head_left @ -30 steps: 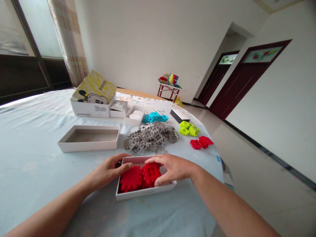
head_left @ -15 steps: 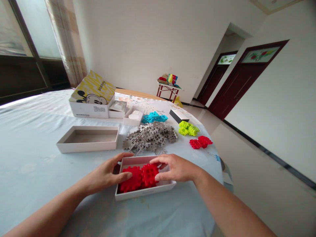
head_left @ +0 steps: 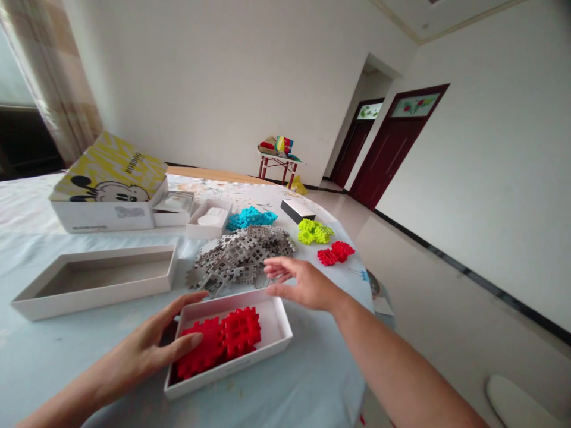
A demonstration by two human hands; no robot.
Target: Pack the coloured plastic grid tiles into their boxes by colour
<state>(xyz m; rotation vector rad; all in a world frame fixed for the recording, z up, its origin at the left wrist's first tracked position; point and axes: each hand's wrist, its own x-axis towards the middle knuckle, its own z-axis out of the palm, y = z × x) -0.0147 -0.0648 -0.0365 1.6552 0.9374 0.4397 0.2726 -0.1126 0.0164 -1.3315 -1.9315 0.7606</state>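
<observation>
My left hand [head_left: 163, 339] grips the left end of a white box [head_left: 281, 345], fingers at its outer side and thumb over the red pieces inside. Red toothed interlocking building pieces [head_left: 241, 331] lie in the left and middle of that box. Raised over its far right edge, my right hand [head_left: 301, 284] has its fingers stretched out and holds nothing visible. Just beyond those fingertips is a pile of grey interlocking building pieces [head_left: 241, 252]. Two clusters of red interlocking pieces [head_left: 336, 253] rest to the right, near the table edge.
An open white box [head_left: 102, 291] stands left. Behind are a yellow-lidded cartoon box [head_left: 111, 202], a small white box [head_left: 191, 229] with white contents, blue pieces [head_left: 251, 218], a black-sided box [head_left: 298, 211] and lime-green pieces [head_left: 315, 231]. The table's edge [head_left: 368, 297] curves down the right.
My right hand has left the red pieces and moved up and out over the box's far edge, fingers opened. My left hand stays on the box. The view has swung right.
</observation>
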